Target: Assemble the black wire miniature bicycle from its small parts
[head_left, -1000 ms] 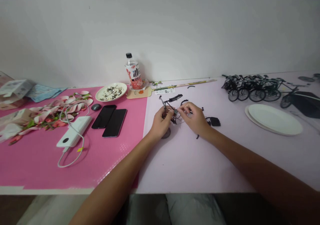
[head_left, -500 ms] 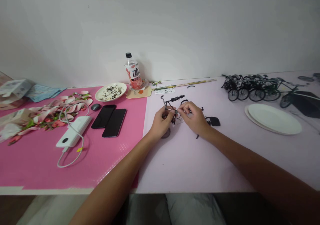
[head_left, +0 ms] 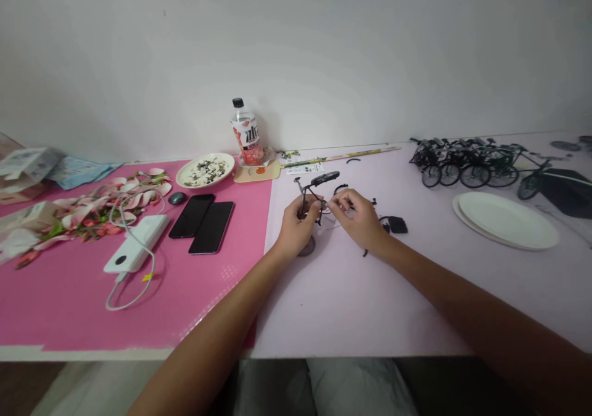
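My left hand is closed around a dark model bicycle, partly built, tilted above the lilac table half. One wheel of it points up and away from me, seen at a slant. Close on the right, my right hand pinches at the bicycle's near side with thumb and fingers. Whatever small part lies in that pinch is hidden. A loose wheel rests on the table below my left hand. Beside my right hand lies a small black part, with other thin black pieces around.
Several assembled model bicycles stand at the back right, behind stacked white plates. To the left are two phones, a white power bank with cable, artificial flowers, a plate of small parts and a bottle.
The model bicycle has turned a little in my left hand, its upper wheel now showing wider and its handlebar end shifted slightly left. Both hands stay in nearly the same place.
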`<state>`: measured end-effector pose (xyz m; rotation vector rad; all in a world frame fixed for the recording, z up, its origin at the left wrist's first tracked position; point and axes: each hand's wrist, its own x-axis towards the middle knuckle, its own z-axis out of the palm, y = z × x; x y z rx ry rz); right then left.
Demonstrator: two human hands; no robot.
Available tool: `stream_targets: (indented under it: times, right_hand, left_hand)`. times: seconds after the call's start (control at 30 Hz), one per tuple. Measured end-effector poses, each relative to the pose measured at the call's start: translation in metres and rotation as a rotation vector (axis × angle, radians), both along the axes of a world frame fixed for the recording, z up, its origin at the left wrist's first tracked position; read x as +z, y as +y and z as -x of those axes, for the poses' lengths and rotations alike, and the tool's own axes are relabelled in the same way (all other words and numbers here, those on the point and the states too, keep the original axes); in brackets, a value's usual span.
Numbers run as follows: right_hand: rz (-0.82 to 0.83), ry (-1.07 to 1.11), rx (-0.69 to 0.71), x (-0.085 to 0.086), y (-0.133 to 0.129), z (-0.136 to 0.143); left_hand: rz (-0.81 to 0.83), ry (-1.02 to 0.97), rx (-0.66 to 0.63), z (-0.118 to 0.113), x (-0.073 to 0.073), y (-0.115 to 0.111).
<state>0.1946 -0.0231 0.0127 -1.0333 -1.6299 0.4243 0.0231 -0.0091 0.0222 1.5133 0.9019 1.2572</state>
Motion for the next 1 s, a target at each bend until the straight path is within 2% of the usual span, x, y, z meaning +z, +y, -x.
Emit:
stream_targets:
  times: [0.13,0.47,0.73,1.0]
  right_hand:
    - [0.126,0.143,0.015,-0.003,0.002,0.001]
    - [0.316,0.358,0.114,-0.011,0.010,0.000]
    - [0.319,0.308,0.085,-0.009,0.007,0.000]
    - [0.320,0.253,0.098,0.000,0.002,0.000]
  left_hand:
    - [-0.012,0.012,0.011,0.000,0.000,0.000]
    - [0.003,-0.001,0.025,0.003,0.003,0.001]
    - [0.085,-0.035,-0.010,0.004,0.004,0.003]
    - [0.083,0.003,-0.034,0.003,0.003,0.003]
